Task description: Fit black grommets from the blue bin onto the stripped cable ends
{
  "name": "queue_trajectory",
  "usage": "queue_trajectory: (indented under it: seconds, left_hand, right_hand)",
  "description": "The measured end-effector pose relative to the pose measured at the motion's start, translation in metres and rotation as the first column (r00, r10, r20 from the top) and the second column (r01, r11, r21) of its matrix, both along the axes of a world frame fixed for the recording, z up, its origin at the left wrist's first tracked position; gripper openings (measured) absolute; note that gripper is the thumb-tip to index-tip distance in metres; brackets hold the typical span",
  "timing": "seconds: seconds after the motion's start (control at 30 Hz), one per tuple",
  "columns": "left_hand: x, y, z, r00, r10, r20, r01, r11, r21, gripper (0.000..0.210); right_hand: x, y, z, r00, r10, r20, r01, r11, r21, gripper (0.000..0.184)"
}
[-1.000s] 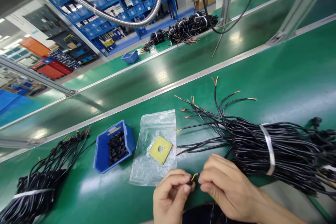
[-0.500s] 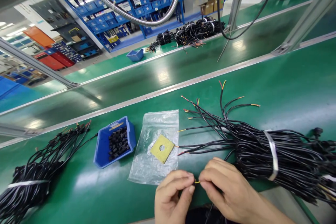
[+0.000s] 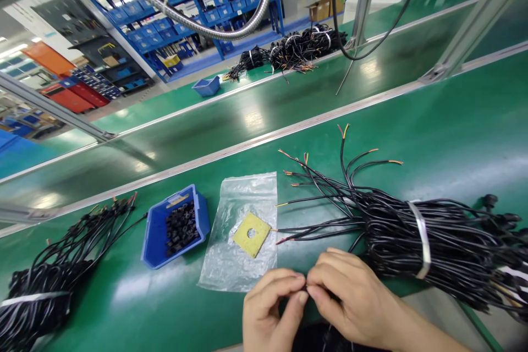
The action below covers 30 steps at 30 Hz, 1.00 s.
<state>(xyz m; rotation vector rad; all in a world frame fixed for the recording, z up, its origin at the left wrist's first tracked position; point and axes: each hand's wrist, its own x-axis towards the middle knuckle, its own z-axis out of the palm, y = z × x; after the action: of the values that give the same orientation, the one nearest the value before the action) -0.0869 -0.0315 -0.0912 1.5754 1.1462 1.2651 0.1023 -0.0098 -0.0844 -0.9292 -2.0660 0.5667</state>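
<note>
My left hand (image 3: 272, 305) and my right hand (image 3: 350, 297) meet fingertip to fingertip near the bench's front edge. Both are closed in a pinch on a thin wire (image 3: 306, 286), which is almost hidden by the fingers. Part of a dark cable hangs below my right hand. Just beyond the hands, a yellow square pad (image 3: 242, 236) with a round hole lies on a clear plastic bag (image 3: 218, 264). To the right, a thick bundle of black cables (image 3: 391, 236) is bound with a white tie, its stripped coloured wire ends fanning out toward the bag.
A blue bin (image 3: 153, 236) of small black parts (image 3: 181, 225) stands left of the bag. Another tied cable bundle (image 3: 45, 286) lies at the far left. Beyond a metal rail (image 3: 231, 149), more cables (image 3: 305, 47) and a small blue bin (image 3: 206, 87) sit across the bench.
My right hand has moved slightly left, closing the gap to my left hand. The short yellow wire seen between the fingertips is now mostly covered. The view has shifted a little.
</note>
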Motion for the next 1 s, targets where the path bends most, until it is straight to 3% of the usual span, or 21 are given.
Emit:
queue_trajectory:
  seconds: [0.13, 0.2, 0.3, 0.37, 0.47, 0.6, 0.8, 1.0]
  left_hand:
    - [0.005, -0.003, -0.001, 0.950, 0.192, 0.244, -0.126, 0.957, -0.261, 0.012]
    - [0.002, -0.002, -0.001, 0.963, 0.123, 0.238, -0.067, 0.970, -0.233, 0.013]
    - [-0.006, 0.002, 0.001, 0.994, -0.042, 0.102, 0.052, 0.994, -0.099, 0.028]
    - [-0.008, 0.004, 0.002, 0.995, -0.088, 0.046, 0.090, 0.994, -0.053, 0.033]
    - [-0.004, 0.003, 0.000, 0.997, -0.047, 0.067, 0.051, 0.997, -0.057, 0.025]
    - [0.010, -0.006, -0.005, 0.978, 0.094, 0.185, -0.063, 0.984, -0.166, 0.021]
    - [0.021, -0.014, -0.008, 0.955, 0.146, 0.260, -0.049, 0.938, -0.344, 0.025]
    - [0.021, -0.011, -0.015, 0.959, 0.116, 0.259, -0.060, 0.975, -0.213, 0.022]
  right_hand:
    - [0.004, 0.001, 0.002, 1.000, -0.014, -0.010, 0.015, 0.997, 0.079, 0.011]
    - [0.006, 0.002, 0.003, 1.000, 0.011, -0.009, -0.010, 0.996, 0.090, 0.015]
    - [0.005, 0.003, 0.004, 0.999, 0.046, 0.004, -0.046, 0.996, 0.079, 0.019]
    - [0.005, 0.003, 0.004, 0.999, 0.050, 0.007, -0.051, 0.996, 0.075, 0.020]
    - [0.003, 0.002, 0.001, 0.999, 0.044, 0.010, -0.045, 0.994, 0.097, 0.019]
    - [0.002, 0.001, -0.005, 1.000, 0.022, 0.011, -0.023, 0.990, 0.139, 0.015]
    - [0.004, 0.001, -0.004, 0.994, -0.031, -0.100, 0.047, 0.986, 0.161, 0.017]
    - [0.006, 0.002, 0.001, 0.999, 0.013, -0.032, -0.010, 0.993, 0.114, 0.016]
